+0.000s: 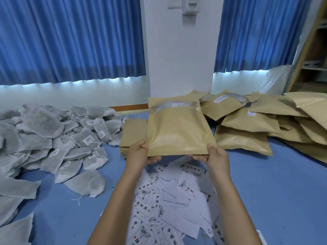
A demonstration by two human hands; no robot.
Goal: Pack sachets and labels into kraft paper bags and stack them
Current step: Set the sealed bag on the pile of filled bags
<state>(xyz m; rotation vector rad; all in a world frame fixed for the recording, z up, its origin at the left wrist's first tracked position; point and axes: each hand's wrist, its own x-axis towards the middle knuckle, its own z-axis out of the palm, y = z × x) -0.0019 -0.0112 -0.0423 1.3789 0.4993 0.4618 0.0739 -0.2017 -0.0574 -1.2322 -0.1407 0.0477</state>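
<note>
The kraft bag (177, 128), bulging and seemingly filled, is held up by 2 hands: the left hand (139, 152) grips its near left corner and the right hand (215, 157) its near right corner. Stacking looks next: carry it right onto the filled bags (247, 138). Below the bag, the labels (169, 200) show 中國. The sachets (58, 138) to its left bear unreadable barcode tags.

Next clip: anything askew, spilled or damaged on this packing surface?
Nothing looks damaged. The filled bags on the right sprawl at mixed angles rather than forming a squared stack, and the labels lie scattered loose under the arms. The sachets are a loose heap on the left. The held bag looks intact.
</note>
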